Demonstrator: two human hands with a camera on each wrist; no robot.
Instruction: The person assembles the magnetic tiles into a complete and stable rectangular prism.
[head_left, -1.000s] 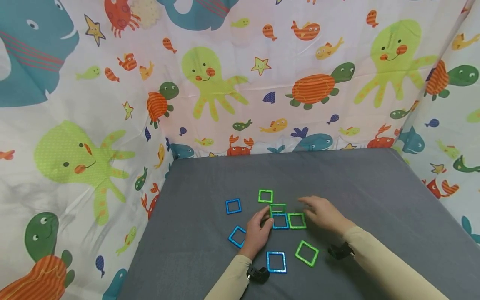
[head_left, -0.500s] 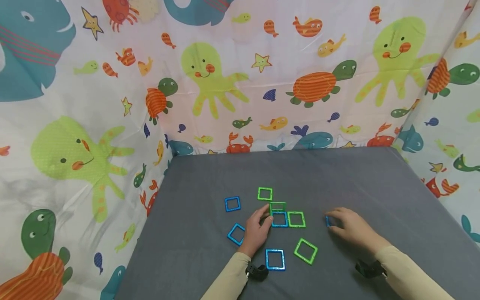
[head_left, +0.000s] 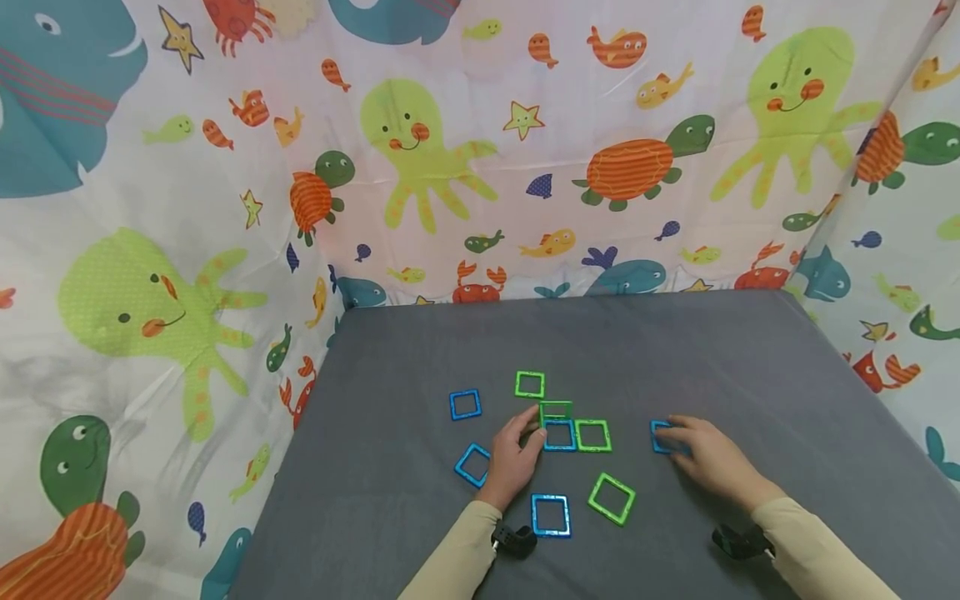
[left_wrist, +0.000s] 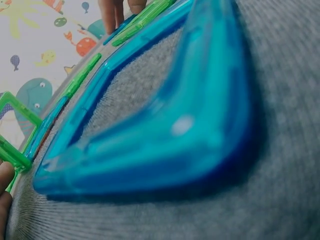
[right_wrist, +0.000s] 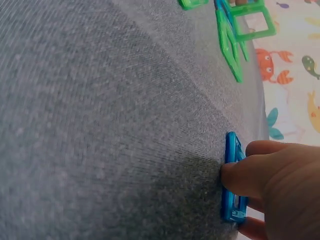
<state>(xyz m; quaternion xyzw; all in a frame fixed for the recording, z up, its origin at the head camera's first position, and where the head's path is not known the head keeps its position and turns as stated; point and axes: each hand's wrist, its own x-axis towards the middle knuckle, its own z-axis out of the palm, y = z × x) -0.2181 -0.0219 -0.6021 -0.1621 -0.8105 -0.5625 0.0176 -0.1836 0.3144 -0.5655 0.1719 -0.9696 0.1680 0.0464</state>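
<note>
- On the right of the counter (head_left: 675, 350), well apart from the group of tiles, the right hand (head_left: 716, 458) pinched the right blue tile (head_left: 655, 437). Its grip was narrow, with the thumb on one side of the frame and fingers reaching past the other.
- That tile lay nearly flat; whether it touched the cloth or hung just above it could not be told.
- Left of the group, the left hand (head_left: 516, 458) touched its edge, thumb and forefinger parted. Whether its grip had hold of a tile or only rested against one could not be told.
- At the middle of the group, the base tile (head_left: 560, 448), a blue one, lay flat beside the left thumb.
- Along its far side stood the upright tile (head_left: 556, 403), a green one.
- Just right of it, the flat green tile (head_left: 593, 451) lay edge to edge with it.
- Beyond the group were the far green tile (head_left: 529, 396) and, further left, the far blue tile (head_left: 466, 417).
- Beside the left hand lay the left blue tile (head_left: 468, 478), partly hidden.
- Closest to the person lay the near blue tile (head_left: 551, 535) and the near green tile (head_left: 618, 484), just apart.
- Behind everything hung a sheet (head_left: 465, 75) printed with sea animals.
</note>
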